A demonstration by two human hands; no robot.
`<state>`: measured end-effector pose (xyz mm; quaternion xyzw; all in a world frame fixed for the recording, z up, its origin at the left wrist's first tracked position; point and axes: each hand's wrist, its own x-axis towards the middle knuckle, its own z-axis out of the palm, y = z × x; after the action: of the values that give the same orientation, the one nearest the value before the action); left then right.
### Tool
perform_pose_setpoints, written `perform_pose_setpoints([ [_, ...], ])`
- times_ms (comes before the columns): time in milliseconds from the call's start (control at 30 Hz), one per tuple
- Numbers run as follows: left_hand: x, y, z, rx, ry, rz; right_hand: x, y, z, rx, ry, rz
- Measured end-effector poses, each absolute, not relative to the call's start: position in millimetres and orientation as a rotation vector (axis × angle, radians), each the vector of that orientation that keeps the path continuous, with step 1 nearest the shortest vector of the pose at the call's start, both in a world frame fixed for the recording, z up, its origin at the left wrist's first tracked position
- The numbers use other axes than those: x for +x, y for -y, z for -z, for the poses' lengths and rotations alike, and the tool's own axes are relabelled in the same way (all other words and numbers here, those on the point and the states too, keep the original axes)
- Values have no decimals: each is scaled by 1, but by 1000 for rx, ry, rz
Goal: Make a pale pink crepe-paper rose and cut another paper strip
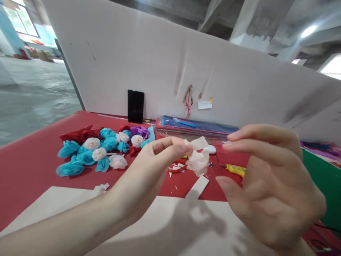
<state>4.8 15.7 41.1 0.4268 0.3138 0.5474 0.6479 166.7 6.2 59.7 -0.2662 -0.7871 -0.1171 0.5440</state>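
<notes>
My left hand (pixel 157 161) is closed in a pinch on a pale pink paper flower (pixel 198 160), whose ruffled petals hang from the fingertips above the red table. A flat strip of the same pale paper sticks out beside the petals. To the right, my right hand (pixel 269 181) is raised with thumb and fingers apart, holding nothing and not touching the flower. Behind the right hand lies a yellow glue gun (pixel 234 169), partly hidden by it. Red-handled scissors (pixel 177 167) rest on the table below the flower, with small paper scraps around them.
Blue, white, red and purple paper flowers (pixel 109 145) cluster on the left of the red table (pixel 32 156). White paper (pixel 149 227) covers the near side. A dark phone (pixel 135 106) leans on the white partition (pixel 151 57). Wrapped paper sheets (pixel 202 124) lie along it. A green board (pixel 322 185) stands right.
</notes>
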Motion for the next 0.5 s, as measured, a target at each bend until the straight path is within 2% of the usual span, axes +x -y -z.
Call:
perform_pose_setpoints([
  [200,6,-13,-39,909,-606,-1271,158,-9,-57,-625,1852,343],
  [400,8,-8,-36,995,-749,-1303,148,-2,-51,-766,1796,692],
  [500,8,-10,-36,1147,-770,-1338,148,1,-47,-753,1770,681],
])
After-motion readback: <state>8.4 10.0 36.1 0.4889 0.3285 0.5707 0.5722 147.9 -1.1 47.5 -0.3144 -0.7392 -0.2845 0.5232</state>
